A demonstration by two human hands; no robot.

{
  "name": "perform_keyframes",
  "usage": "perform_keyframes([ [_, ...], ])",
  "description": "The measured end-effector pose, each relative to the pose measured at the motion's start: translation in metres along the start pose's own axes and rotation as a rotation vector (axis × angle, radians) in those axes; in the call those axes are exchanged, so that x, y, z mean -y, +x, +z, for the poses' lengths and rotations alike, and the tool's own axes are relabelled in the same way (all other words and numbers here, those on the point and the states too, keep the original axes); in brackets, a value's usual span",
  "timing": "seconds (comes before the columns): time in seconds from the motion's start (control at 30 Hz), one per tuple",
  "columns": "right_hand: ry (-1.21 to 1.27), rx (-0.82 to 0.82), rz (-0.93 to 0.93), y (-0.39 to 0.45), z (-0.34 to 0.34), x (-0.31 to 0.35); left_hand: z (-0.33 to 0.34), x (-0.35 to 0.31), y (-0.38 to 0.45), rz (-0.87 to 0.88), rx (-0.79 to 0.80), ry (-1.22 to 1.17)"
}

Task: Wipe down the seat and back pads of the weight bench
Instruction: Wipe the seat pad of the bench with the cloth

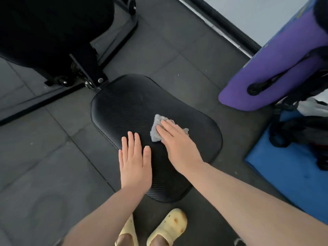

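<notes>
Yellow clogs [170,226] stood on dark floor tiles [44,157] below the black seat pad [124,110]. Left hand [135,164] lay flat on the pad's near part, fingers spread, grip empty. Right hand [177,144] pressed a grey cloth [156,128] flat on the pad's middle, fingers extended, not curled. Back pad [44,32] rose at upper left.

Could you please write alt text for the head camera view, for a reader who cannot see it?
A person's right hand presses a grey cloth flat onto a black seat pad, while the left hand rests open on the pad beside it. The dark back pad rises at upper left; a purple mat stands at right.
</notes>
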State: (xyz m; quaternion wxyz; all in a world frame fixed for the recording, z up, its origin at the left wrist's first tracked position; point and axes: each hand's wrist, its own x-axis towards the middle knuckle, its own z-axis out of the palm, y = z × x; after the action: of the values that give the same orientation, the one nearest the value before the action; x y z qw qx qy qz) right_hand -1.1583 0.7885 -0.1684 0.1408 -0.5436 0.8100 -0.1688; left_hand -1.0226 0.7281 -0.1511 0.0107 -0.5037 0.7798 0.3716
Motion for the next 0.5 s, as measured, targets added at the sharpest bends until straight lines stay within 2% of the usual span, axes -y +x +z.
perform_keyframes([
  [0.07, -0.087, 0.072, -0.146, 0.013, -0.008, -0.024, 0.000, 0.005, 0.001, 0.038, -0.036, 0.009],
  [0.1, -0.107, 0.070, -0.133, 0.023, -0.015, -0.034, -0.001, 0.008, 0.003, 0.062, -0.042, 0.029],
  [0.13, -0.091, 0.030, -0.047, 0.035, -0.019, -0.039, -0.002, 0.013, 0.006, 0.082, -0.044, 0.050],
  [0.2, -0.008, -0.109, 0.240, 0.050, -0.017, -0.032, -0.005, 0.022, 0.015, 0.125, -0.048, 0.078],
  [0.27, 0.031, -0.239, 0.346, 0.057, -0.003, -0.005, -0.010, 0.030, 0.030, 0.164, -0.048, 0.092],
  [0.3, 0.044, -0.235, 0.299, 0.057, 0.005, 0.012, -0.014, 0.034, 0.037, 0.161, -0.058, 0.088],
  [0.4, 0.027, -0.106, -0.050, 0.050, 0.034, 0.038, -0.029, 0.046, 0.058, 0.074, -0.128, 0.059],
  [0.5, -0.049, 0.016, -0.309, 0.071, 0.030, 0.012, -0.042, 0.058, 0.073, 0.082, -0.117, 0.087],
])
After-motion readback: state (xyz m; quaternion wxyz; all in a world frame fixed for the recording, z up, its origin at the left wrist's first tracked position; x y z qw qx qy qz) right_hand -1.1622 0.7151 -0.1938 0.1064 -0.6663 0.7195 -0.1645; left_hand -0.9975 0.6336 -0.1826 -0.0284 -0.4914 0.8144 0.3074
